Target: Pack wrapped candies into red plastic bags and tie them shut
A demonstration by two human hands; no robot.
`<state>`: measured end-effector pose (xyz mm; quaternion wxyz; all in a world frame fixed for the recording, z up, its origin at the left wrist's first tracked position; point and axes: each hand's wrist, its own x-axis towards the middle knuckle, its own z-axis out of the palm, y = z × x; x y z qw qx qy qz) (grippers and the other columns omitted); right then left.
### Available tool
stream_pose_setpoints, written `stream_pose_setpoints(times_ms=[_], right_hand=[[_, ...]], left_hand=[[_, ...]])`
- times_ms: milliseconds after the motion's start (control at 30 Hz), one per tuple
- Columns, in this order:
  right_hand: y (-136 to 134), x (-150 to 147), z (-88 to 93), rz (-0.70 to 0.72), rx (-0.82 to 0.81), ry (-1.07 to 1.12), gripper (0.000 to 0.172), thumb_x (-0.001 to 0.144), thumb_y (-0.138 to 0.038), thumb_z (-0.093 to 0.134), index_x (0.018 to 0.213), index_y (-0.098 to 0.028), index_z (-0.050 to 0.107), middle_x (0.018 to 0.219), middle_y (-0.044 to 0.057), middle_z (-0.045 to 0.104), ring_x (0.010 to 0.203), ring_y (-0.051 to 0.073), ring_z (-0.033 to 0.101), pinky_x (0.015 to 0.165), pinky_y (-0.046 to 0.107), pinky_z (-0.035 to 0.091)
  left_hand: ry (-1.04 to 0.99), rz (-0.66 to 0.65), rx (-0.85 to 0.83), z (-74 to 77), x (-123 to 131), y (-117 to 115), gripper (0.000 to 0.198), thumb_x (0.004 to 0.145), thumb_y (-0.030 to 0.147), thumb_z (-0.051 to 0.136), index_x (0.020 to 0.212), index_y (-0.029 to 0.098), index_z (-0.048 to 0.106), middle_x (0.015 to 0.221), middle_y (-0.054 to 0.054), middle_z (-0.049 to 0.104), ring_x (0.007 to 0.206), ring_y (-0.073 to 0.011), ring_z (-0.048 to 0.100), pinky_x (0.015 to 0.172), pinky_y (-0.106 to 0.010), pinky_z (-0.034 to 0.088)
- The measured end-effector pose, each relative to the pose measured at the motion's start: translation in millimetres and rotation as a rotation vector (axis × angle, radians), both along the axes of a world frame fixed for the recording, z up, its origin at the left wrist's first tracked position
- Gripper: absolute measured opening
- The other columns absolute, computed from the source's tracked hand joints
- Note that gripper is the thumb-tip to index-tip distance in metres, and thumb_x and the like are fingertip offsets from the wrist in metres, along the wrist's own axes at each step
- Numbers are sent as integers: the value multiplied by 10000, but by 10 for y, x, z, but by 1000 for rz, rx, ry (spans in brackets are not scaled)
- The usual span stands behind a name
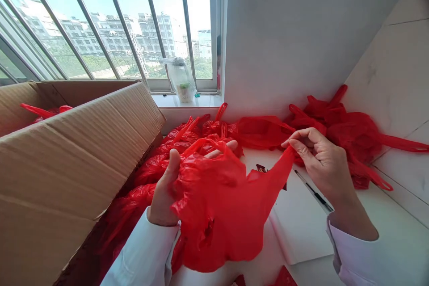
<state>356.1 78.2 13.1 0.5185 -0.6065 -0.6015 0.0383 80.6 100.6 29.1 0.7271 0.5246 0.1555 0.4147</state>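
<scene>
A thin red plastic bag hangs in front of me, its lower part bunched with something dark showing through. My left hand is behind its left side, thumb up and fingers stretched out, with the left handle draped over them; the bag partly hides the palm. Between thumb and fingertips, my right hand pinches the other handle and pulls it out to the right. Small dark red wrapped pieces lie on the white surface behind the bag.
An open cardboard box with red bags inside stands at left. Filled red bags are heaped beside it, and more red bags lie against the right wall. A pen rests by white paper. A bagged cup stands on the windowsill.
</scene>
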Motion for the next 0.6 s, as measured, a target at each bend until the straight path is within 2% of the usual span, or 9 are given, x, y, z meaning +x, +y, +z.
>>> stream_pose_setpoints(times_ms=[67, 133, 200, 233, 300, 367, 500, 600], right_hand=[[29, 11, -23, 59, -3, 83, 160, 918, -398, 553, 909, -245, 598, 819, 1, 678, 753, 173, 653, 639, 282, 483], [52, 24, -38, 94, 7, 161, 156, 903, -397, 575, 923, -245, 601, 807, 5, 661, 727, 169, 640, 639, 284, 496], [64, 35, -47, 125, 5, 228, 158, 892, -397, 592, 948, -250, 607, 804, 5, 652, 702, 163, 627, 632, 284, 503], [65, 38, -48, 138, -3, 253, 164, 885, -399, 604, 962, -255, 611, 796, 3, 648, 691, 160, 620, 626, 282, 504], [52, 36, -40, 165, -22, 289, 184, 867, -405, 633, 987, -266, 618, 788, 0, 646, 678, 156, 611, 616, 277, 506], [18, 17, -16, 201, -26, 318, 202, 856, -406, 653, 1007, -274, 623, 795, -1, 649, 691, 154, 615, 620, 268, 514], [-102, -60, 67, 251, 4, 335, 194, 853, -393, 672, 1003, -275, 637, 832, -2, 657, 749, 139, 631, 656, 232, 526], [-209, -135, 128, 220, 20, 293, 185, 842, -370, 694, 994, -274, 653, 843, -7, 657, 765, 130, 634, 645, 209, 517]], left_hand=[[-19, 21, -32, -8, 28, -21, 713, 878, 736, 317, 1295, 200, 536, 1188, -96, 669, 1250, -321, 534, 1002, -454, 455], [-26, 63, -13, -10, 42, -50, 723, 775, 747, 534, 1316, 267, 514, 1217, -71, 657, 1259, -309, 525, 1009, -430, 456], [71, 157, 53, 1, 49, -78, 765, 681, 568, 775, 1344, 339, 470, 1126, -26, 683, 1164, -266, 587, 935, -366, 492], [156, 216, 88, 12, 55, -89, 767, 682, 457, 817, 1350, 355, 456, 1033, -1, 695, 1062, -228, 626, 871, -324, 504], [361, 303, 138, 36, 76, -104, 645, 783, 332, 759, 1349, 334, 449, 827, 41, 674, 819, -148, 629, 746, -254, 479], [496, 335, 146, 49, 108, -118, 518, 876, 329, 656, 1345, 268, 446, 678, 60, 615, 710, -123, 577, 713, -239, 444], [459, 338, 78, 9, 179, -159, 508, 934, 353, 567, 1377, 205, 366, 602, 70, 563, 718, -133, 567, 771, -253, 438], [438, 264, 11, -52, 211, -190, 433, 947, 407, 533, 1324, 218, 435, 636, 66, 552, 607, -103, 507, 687, -231, 441]])
